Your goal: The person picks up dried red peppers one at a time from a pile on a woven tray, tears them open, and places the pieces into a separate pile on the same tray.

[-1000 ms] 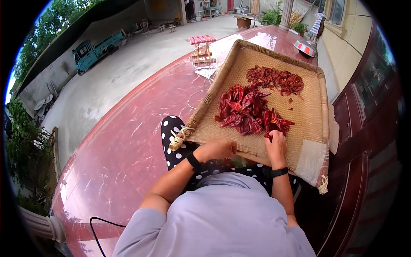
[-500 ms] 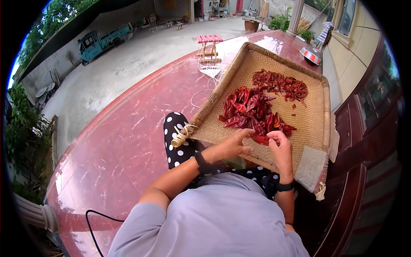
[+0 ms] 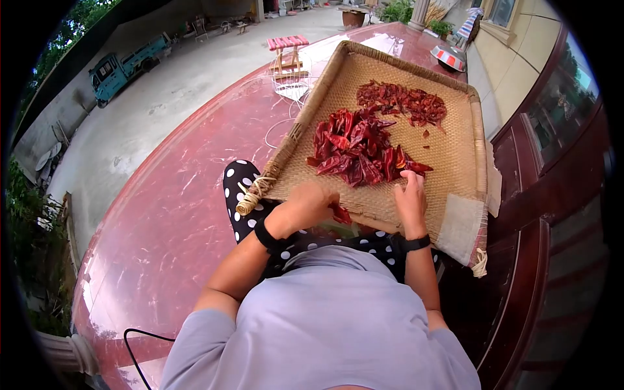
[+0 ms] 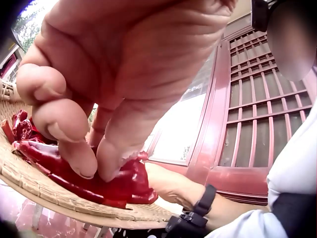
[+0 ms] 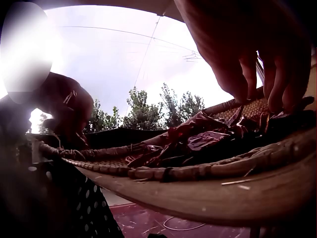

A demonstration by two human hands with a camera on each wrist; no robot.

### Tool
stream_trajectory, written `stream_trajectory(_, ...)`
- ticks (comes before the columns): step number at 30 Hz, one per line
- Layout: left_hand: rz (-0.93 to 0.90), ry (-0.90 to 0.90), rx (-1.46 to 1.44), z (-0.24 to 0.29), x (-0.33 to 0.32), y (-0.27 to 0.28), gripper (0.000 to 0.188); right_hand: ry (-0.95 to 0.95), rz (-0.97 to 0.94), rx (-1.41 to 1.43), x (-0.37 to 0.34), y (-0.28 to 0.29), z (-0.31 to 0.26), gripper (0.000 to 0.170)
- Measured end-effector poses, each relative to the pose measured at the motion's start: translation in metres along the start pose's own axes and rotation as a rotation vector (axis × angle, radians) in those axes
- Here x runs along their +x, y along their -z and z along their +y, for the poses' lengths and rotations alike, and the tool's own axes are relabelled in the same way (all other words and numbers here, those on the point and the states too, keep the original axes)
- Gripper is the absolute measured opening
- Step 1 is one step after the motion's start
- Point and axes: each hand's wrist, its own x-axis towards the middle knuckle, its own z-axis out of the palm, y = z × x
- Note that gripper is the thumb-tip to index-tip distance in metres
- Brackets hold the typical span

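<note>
My left hand [image 3: 305,208] is over the near edge of a woven tray [image 3: 448,149], pinching a dried red chili pepper [image 3: 340,213]. In the left wrist view the thumb and fingers press together on that glossy chili pepper [image 4: 94,181]. My right hand [image 3: 411,201] reaches to the near right side of a pile of whole dried chili peppers [image 3: 357,149], its fingertips right at the outermost ones. The right wrist view has this hand [image 5: 247,59] pointing down, fingers parted, close over the peppers [image 5: 208,139]. Farther back on the tray lies a heap of chili pieces [image 3: 403,104].
The tray rests over the person's polka-dot trousers [image 3: 240,195]. A pale cloth patch [image 3: 461,224] covers its near right corner. Beyond its left rim stand a striped folding stool [image 3: 287,45] and loose white wire [image 3: 276,133]. A dark red door [image 3: 520,162] is close on the right.
The hands came together at a chili pepper, then parted. The left hand drew back left with the pepper, and the right hand returned to the pile's edge. The head view shifted slightly.
</note>
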Motion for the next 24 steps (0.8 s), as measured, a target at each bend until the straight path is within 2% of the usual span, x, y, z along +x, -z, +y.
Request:
stream_trajectory(4, -0.117, -0.038, 0.058, 0.000, 0.002, -0.022, 0.018, 0.082, -0.086, 0.013, 0.007, -0.009, -0.001, 0.039)
stream_trajectory(9, -0.175, -0.010, 0.162, -0.006, 0.006, -0.053, 0.028, 0.025, -0.141, -0.133, 0.011, -0.020, -0.007, 0.039)
stream_trajectory(12, -0.113, 0.005, 0.147, -0.006, 0.002, -0.063, 0.019, -0.057, -0.168, -0.096, 0.014, -0.020, -0.004, 0.037)
stream_trajectory(13, -0.176, -0.008, 0.197, -0.006, 0.004, -0.063, 0.021, -0.041, -0.154, -0.095, 0.014, -0.020, -0.004, 0.036)
stream_trajectory(16, -0.213, -0.085, 0.104, -0.004, 0.005, -0.060, 0.022, 0.029, -0.118, -0.160, 0.013, -0.022, -0.001, 0.035)
stream_trajectory(19, -0.403, -0.152, -0.250, -0.003, 0.014, -0.041, 0.030, 0.002, -0.106, -0.127, 0.012, -0.025, 0.002, 0.033)
stream_trajectory(22, -0.344, -0.007, -0.466, 0.017, 0.011, -0.009, 0.026, -0.020, -0.029, -0.164, 0.010, -0.021, 0.002, 0.030)
stream_trajectory(23, -0.206, -0.129, -0.438, 0.001, 0.020, -0.027, 0.027, -0.023, 0.032, -0.128, 0.008, -0.019, 0.003, 0.028)
stream_trajectory(24, -0.131, -0.155, -0.420, -0.006, 0.024, -0.033, 0.027, -0.022, 0.074, -0.127, 0.008, -0.016, 0.004, 0.027)
